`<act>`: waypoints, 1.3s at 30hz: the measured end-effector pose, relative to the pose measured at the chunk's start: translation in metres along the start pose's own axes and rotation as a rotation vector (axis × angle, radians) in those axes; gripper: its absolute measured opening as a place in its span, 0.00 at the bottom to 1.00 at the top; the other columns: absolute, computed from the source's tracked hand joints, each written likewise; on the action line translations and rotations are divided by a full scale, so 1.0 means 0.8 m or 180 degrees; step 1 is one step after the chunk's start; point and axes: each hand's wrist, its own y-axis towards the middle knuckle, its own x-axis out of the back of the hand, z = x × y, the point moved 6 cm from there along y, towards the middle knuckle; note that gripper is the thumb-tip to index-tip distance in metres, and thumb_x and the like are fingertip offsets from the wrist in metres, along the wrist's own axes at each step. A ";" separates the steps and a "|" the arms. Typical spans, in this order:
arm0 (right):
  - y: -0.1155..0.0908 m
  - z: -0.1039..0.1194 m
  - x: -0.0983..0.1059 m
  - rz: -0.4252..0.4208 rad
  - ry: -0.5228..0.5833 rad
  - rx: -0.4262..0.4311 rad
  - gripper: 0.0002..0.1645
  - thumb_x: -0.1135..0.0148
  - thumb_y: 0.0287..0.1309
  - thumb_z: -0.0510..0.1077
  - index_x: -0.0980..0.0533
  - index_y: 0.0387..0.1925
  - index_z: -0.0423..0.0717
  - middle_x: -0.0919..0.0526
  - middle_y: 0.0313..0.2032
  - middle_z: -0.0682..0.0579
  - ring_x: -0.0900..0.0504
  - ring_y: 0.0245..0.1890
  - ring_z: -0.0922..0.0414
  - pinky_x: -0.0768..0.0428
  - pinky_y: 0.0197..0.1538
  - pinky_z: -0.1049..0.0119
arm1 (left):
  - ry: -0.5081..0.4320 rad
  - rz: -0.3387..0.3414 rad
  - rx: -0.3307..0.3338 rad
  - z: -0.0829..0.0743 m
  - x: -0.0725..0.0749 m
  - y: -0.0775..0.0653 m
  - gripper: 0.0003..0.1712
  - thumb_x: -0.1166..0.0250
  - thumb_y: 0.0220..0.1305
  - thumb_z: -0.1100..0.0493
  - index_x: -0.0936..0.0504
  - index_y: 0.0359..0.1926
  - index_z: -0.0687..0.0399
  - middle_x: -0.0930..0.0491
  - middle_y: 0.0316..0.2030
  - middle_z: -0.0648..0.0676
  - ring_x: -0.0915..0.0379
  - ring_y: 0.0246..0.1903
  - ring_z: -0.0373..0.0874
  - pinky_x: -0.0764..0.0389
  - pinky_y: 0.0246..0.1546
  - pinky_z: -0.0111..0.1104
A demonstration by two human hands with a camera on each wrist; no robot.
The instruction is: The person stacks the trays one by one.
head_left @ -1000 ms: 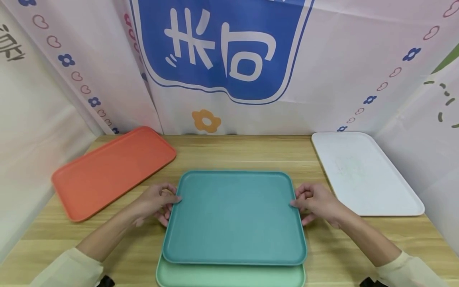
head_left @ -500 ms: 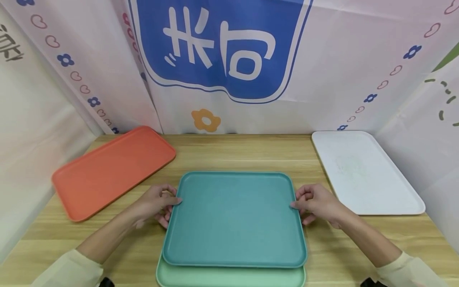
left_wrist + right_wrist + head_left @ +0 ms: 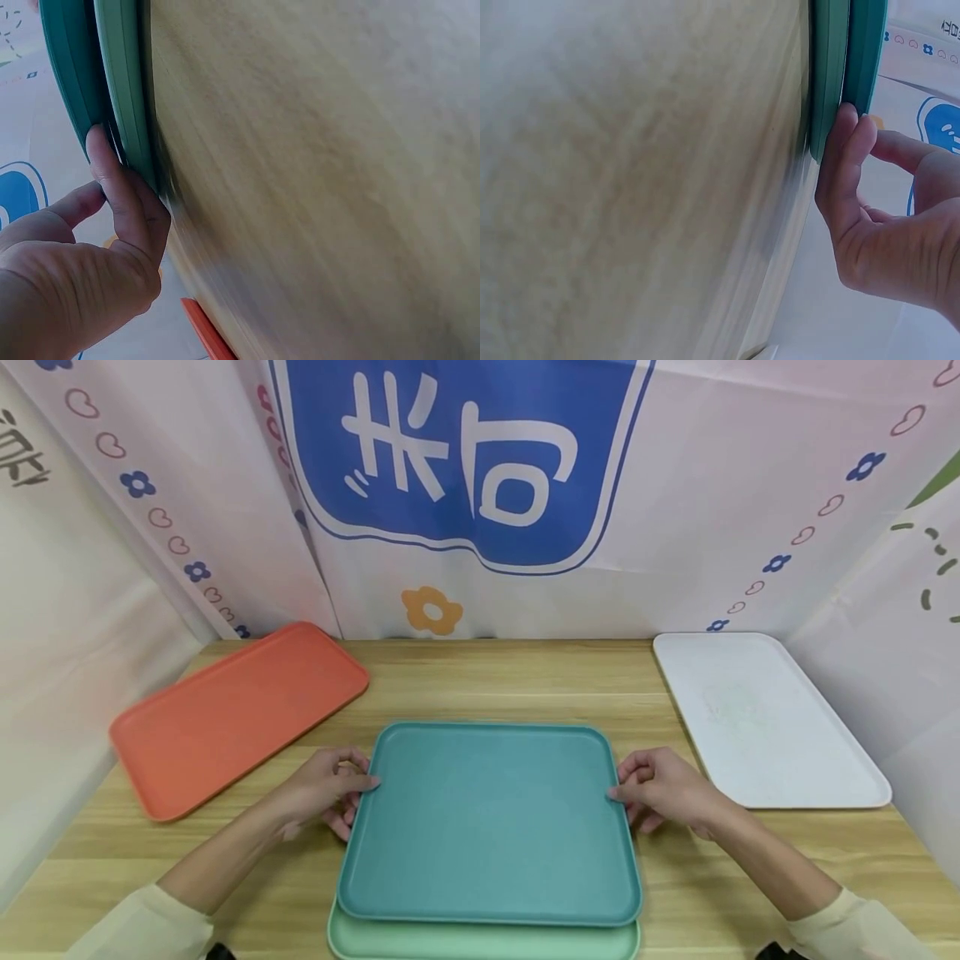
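A teal tray [image 3: 491,822] lies on top of a light green tray [image 3: 480,942] at the table's near middle. My left hand [image 3: 330,787] grips the teal tray's left rim, thumb on top and fingers curled under the edge. My right hand [image 3: 660,787] grips its right rim the same way. In the left wrist view a fingertip [image 3: 101,146] sits at the seam between the teal tray [image 3: 67,67] and the green tray [image 3: 124,82]. In the right wrist view fingertips [image 3: 847,120] press under the teal tray [image 3: 864,45], beside the green tray [image 3: 829,67].
An orange tray [image 3: 232,714] lies at an angle at the left back of the wooden table [image 3: 487,681]. A white tray [image 3: 765,718] lies at the right back. Printed cloth walls close in the back and both sides.
The teal tray has shifted slightly toward me over the green tray, so less green shows at the front. Both hands keep their hold on its rims.
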 end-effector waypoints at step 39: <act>-0.002 0.003 -0.009 0.0280 -0.0078 0.0036 0.12 0.33 0.63 0.35 0.30 0.37 0.35 0.17 0.23 0.47 0.16 0.22 0.54 0.16 0.23 0.63 | 0.0318 0.0178 0.0158 0.000 0.003 -0.002 0.07 0.41 0.72 0.65 0.31 0.41 0.64 0.26 0.22 0.55 0.26 0.18 0.41 0.13 0.20 0.37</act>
